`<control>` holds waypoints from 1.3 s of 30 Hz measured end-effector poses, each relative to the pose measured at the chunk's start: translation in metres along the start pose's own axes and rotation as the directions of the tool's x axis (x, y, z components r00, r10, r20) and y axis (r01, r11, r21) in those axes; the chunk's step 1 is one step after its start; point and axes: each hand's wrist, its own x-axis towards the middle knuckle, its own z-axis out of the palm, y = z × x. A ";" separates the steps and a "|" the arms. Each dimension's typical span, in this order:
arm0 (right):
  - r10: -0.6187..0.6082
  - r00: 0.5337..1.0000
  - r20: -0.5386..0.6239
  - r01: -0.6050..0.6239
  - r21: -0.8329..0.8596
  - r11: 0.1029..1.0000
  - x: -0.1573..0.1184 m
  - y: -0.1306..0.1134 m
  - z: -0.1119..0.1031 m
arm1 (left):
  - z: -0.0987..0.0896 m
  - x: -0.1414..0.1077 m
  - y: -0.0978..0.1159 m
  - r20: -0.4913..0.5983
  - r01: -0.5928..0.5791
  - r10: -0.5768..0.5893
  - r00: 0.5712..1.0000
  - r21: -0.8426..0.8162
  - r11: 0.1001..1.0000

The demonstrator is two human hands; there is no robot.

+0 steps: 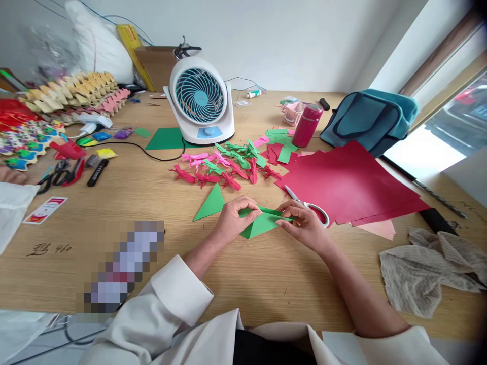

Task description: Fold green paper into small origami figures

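Green paper (pixel 263 225) stretches crosswise between left hand (pixel 236 217) and right hand (pixel 305 227), equally near, each pinching its own side.

Black handwriting (pixel 49 249) on the wooden table (pixel 160 197) ends in "460"; its first characters are unclear.

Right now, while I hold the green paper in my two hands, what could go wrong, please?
The white-handled scissors lie close to your right hand; your fingers might brush the blades. The fan faces your side; if running, which I cannot tell, it could shift the small folded pieces. The red bottle stands near loose paper and might tip onto it if knocked.
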 end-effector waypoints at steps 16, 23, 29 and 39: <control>0.436 0.896 -0.077 -0.283 0.658 0.698 0.006 -0.002 0.008 | 0.001 -0.007 0.010 -0.200 -0.055 0.083 0.976 0.142 0.988; 0.553 0.833 -0.017 -0.354 0.753 0.555 0.008 -0.009 0.013 | 0.004 -0.011 0.014 -0.234 -0.081 0.136 0.963 0.233 0.969; 0.544 0.838 -0.047 -0.297 0.796 0.527 0.009 -0.008 0.015 | 0.005 -0.012 0.014 -0.237 -0.096 0.149 0.960 0.222 0.970; 0.488 0.864 -0.125 -0.245 0.743 0.623 0.007 -0.009 0.015 | 0.002 -0.009 0.013 -0.261 -0.103 0.176 0.949 0.272 0.957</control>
